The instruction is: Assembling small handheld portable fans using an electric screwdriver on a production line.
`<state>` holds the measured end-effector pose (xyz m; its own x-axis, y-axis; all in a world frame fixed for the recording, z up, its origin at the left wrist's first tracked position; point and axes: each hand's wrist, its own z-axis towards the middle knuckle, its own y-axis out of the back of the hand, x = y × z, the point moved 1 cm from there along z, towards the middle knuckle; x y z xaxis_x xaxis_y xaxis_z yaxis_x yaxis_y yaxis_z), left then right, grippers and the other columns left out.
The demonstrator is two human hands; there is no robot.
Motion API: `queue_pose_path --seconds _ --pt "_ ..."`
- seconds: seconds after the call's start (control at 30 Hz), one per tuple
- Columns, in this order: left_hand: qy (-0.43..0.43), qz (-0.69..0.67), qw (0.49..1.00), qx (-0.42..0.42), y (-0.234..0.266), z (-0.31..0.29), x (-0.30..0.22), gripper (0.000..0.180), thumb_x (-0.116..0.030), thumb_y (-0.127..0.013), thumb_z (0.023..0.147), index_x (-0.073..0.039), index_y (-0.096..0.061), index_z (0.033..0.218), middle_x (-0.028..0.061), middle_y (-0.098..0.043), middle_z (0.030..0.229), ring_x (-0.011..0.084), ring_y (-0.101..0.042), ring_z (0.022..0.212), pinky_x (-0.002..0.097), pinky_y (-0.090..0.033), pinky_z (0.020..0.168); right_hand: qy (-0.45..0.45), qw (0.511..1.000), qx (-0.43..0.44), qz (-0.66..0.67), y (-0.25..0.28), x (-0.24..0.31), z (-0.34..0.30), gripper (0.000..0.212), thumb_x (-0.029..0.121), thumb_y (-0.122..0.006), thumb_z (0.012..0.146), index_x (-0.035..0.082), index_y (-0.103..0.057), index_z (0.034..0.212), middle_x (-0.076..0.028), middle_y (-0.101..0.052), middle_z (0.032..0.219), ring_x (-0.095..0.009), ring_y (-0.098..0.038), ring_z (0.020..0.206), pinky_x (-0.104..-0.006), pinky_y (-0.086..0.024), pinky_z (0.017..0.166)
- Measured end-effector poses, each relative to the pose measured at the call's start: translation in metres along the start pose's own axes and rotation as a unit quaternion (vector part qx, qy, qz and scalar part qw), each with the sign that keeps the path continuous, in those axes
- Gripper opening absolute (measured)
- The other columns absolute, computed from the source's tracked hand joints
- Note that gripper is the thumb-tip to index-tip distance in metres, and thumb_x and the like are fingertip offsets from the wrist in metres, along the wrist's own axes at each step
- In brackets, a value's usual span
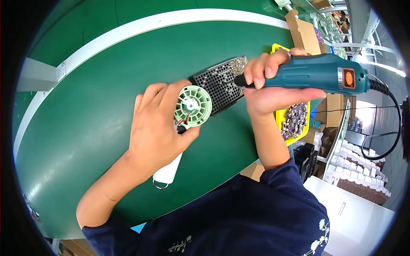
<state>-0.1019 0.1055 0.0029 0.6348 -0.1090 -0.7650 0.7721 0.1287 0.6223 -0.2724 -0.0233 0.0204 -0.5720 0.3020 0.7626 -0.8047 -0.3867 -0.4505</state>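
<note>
My left hand [158,119] is closed round a small handheld fan [193,106] with a round pale green head and a white handle [167,173] that ends in a metal ring. The head's inside faces up, showing a white hub and red and black wires. In my right hand [269,81] lies a teal electric screwdriver [316,73], its black nose and thin bit pointing left. That bit is over a black perforated screw tray [215,96], where many small screws sit in holes and heap at the far right corner. Whether the bit touches a screw I cannot tell.
A yellow bin [294,138] of small purple and silver parts stands right of the tray, partly behind my right arm. Beyond it is an open cardboard box [303,34]. The screwdriver's black cable [399,128] loops at the right. A white rail [171,18] edges the green table [98,77].
</note>
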Motion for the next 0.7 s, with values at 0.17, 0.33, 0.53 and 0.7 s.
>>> queue_pose_path --seconds 0.17,0.33,0.53,0.7 --pt "-0.008 0.008 1.0 0.005 0.0 0.001 0.001 0.054 -0.014 -0.075 0.066 -0.005 -0.058 0.116 0.0081 -0.063 0.112 0.0293 -0.054 0.106 0.0409 -0.04 0.094 -0.016 1.0 -0.006 -0.019 -0.004 0.001 0.0 0.095 0.096 -0.024 0.068 0.019 -0.048 0.118 0.0 -0.044 0.063 -0.012 -0.039 0.041 -0.0281 -0.035 0.039" --pt "-0.009 0.003 1.0 0.002 0.0 0.003 0.0 0.053 -0.014 -0.074 0.066 -0.005 -0.058 0.116 0.0077 -0.063 0.111 0.0295 -0.054 0.105 0.0409 -0.041 0.093 -0.014 0.999 0.013 -0.049 -0.004 -0.001 0.0 0.095 0.097 -0.024 0.067 0.019 -0.047 0.116 0.0 -0.045 0.063 -0.011 -0.04 0.042 -0.0279 -0.035 0.039" --pt "-0.016 0.003 1.0 -0.01 -0.001 0.001 0.001 0.056 -0.015 -0.075 0.065 -0.007 -0.057 0.117 0.0087 -0.063 0.109 0.0289 -0.054 0.106 0.0409 -0.04 0.09 0.01 0.997 0.032 -0.076 -0.008 -0.002 -0.002 0.096 0.097 -0.023 0.067 0.019 -0.05 0.116 0.0 -0.046 0.064 -0.011 -0.041 0.042 -0.0263 -0.037 0.04" --pt "-0.01 -0.006 1.0 -0.006 0.002 -0.002 0.0 0.055 -0.015 -0.076 0.067 -0.005 -0.058 0.118 0.0079 -0.063 0.111 0.0288 -0.054 0.107 0.0406 -0.04 0.094 0.054 0.997 0.048 -0.026 -0.021 0.023 0.003 0.096 0.093 -0.031 0.071 0.016 -0.051 0.124 0.0 -0.048 0.066 -0.012 -0.042 0.042 -0.0268 -0.037 0.04"
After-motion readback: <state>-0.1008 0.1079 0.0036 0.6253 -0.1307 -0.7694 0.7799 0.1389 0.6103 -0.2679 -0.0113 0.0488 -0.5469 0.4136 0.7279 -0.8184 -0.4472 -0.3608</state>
